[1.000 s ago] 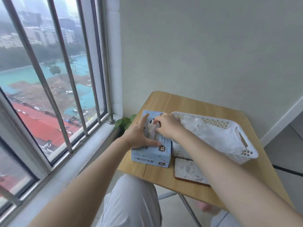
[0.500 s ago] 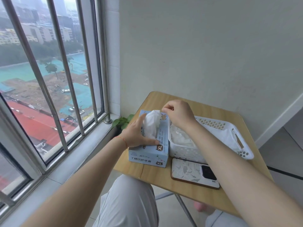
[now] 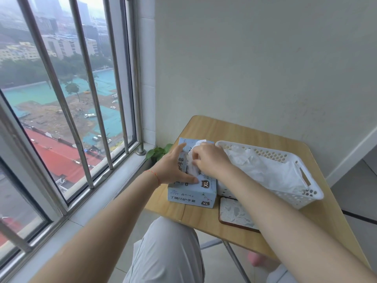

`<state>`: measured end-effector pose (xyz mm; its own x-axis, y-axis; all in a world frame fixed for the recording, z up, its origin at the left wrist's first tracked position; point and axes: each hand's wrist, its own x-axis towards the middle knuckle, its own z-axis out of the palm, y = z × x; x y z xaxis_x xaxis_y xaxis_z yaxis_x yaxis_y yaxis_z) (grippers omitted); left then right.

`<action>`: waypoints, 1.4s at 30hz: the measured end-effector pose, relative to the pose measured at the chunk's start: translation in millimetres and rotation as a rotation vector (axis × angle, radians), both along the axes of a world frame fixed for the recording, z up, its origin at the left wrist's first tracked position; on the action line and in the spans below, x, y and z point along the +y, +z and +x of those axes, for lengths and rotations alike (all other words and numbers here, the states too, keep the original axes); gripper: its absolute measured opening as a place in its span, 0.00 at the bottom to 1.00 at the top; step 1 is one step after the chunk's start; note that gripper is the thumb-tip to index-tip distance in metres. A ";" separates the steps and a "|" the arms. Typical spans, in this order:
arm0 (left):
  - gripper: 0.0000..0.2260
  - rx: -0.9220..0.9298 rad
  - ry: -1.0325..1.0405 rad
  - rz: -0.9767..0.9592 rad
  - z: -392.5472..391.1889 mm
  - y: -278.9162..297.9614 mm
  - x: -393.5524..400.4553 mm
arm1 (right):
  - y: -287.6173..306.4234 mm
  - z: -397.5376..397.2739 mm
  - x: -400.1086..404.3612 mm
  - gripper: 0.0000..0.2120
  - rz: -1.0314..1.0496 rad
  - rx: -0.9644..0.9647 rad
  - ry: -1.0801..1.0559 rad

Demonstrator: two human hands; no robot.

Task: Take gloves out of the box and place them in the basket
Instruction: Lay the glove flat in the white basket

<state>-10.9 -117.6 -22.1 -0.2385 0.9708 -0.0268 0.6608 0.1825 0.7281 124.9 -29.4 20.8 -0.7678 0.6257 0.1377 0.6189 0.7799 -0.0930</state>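
A light blue glove box point(image 3: 191, 194) marked XL lies on the small wooden table point(image 3: 234, 129), just left of a white perforated basket point(image 3: 306, 198) that holds several white gloves point(image 3: 263, 170). My left hand point(image 3: 173, 168) rests flat on the box's top and left side, fingers straight. My right hand point(image 3: 208, 158) is over the box opening, its fingers curled and pinching a white glove point(image 3: 192, 166) that sticks out of the box.
A phone in a white patterned case point(image 3: 234, 213) lies at the table's near edge, partly under my right forearm. A barred window point(image 3: 85, 99) runs along the left. A green plant point(image 3: 158, 153) pokes up behind the table. My knee point(image 3: 169, 252) is below.
My right hand lifted toward the basket half a second ago and has come back down onto the box opening, pinching the glove there. My left hand stayed on the box.
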 end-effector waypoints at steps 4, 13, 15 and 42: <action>0.55 -0.001 -0.007 -0.016 -2.1 -0.9 1.5 | 22.1 7.5 9.5 0.09 0.029 0.245 -0.038; 0.41 -0.367 0.069 0.239 2.7 30.4 9.7 | 64.6 18.2 23.4 0.09 -0.765 0.921 -0.222; 0.31 -0.455 0.093 0.304 3.9 42.4 14.0 | 68.1 20.5 22.6 0.09 -0.917 1.007 -0.215; 0.19 -0.583 -0.098 -0.079 43.4 70.5 22.3 | 70.7 99.7 30.5 0.13 -1.163 0.810 -0.100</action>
